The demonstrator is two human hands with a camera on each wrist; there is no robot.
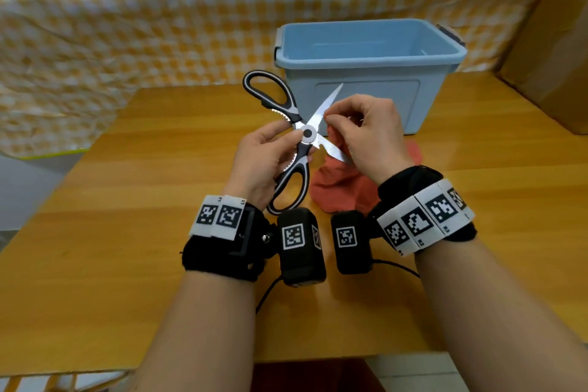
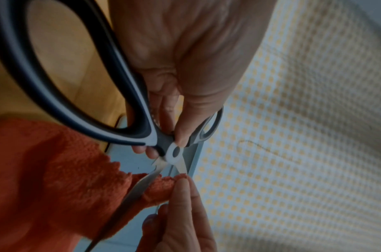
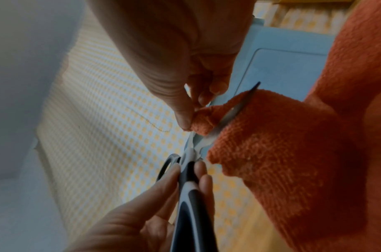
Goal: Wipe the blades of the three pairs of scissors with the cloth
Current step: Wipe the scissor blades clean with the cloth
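Observation:
One pair of black-and-grey kitchen scissors point(image 1: 307, 134) is held above the table with its blades spread apart. My left hand point(image 1: 264, 156) grips it at the pivot and lower handle; thumb and fingers pinch beside the white pivot disc point(image 2: 174, 151). My right hand point(image 1: 366, 134) pinches a fold of the orange cloth point(image 1: 337, 188) round the upper blade point(image 1: 321, 113), near the pivot. The cloth point(image 3: 282, 153) hangs down to the table, and the lower blade point(image 3: 235, 112) lies across it. In the left wrist view the cloth point(image 2: 56, 170) fills the lower left. No other scissors are in view.
A light blue plastic bin point(image 1: 366, 70) stands open just behind the hands. The wooden table point(image 1: 127, 200) ends near my body. A yellow checked sheet point(image 1: 127, 9) hangs behind. A cardboard box point(image 1: 556, 41) sits at the right.

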